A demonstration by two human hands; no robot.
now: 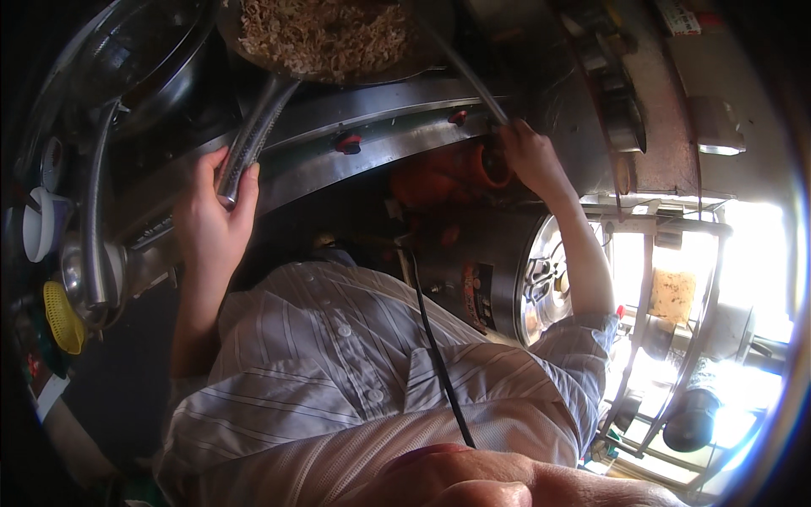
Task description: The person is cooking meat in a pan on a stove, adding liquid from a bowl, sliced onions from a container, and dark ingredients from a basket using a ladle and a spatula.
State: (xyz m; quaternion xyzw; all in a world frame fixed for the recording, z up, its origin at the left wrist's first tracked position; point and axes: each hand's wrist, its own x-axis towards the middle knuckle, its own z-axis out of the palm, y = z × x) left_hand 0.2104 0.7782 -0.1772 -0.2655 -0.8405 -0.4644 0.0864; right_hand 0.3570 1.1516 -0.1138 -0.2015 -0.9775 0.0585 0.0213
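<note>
A wok point(380, 80) sits at the top of the view on a steel stove, holding a layer of shredded, pale-brown food point(329, 38). My left hand point(212, 206) has the lower end of its textured metal handle point(261, 127) between the thumb and fingers. In my right hand point(531, 155) is the end of a long metal utensil point(472, 77), which slants up and left to the wok's right side. Its working end is lost in shadow, so I cannot tell whether it is a ladle or a spatula.
Left of the wok stands another pan point(171, 82) with a long metal handle point(95, 209). Red-marked knobs point(348, 143) line the stove front point(405, 149). Below my right arm lies a large metal cylinder point(488, 272). A yellow perforated basket point(63, 317) is at far left, a metal rack point(684, 374) at right.
</note>
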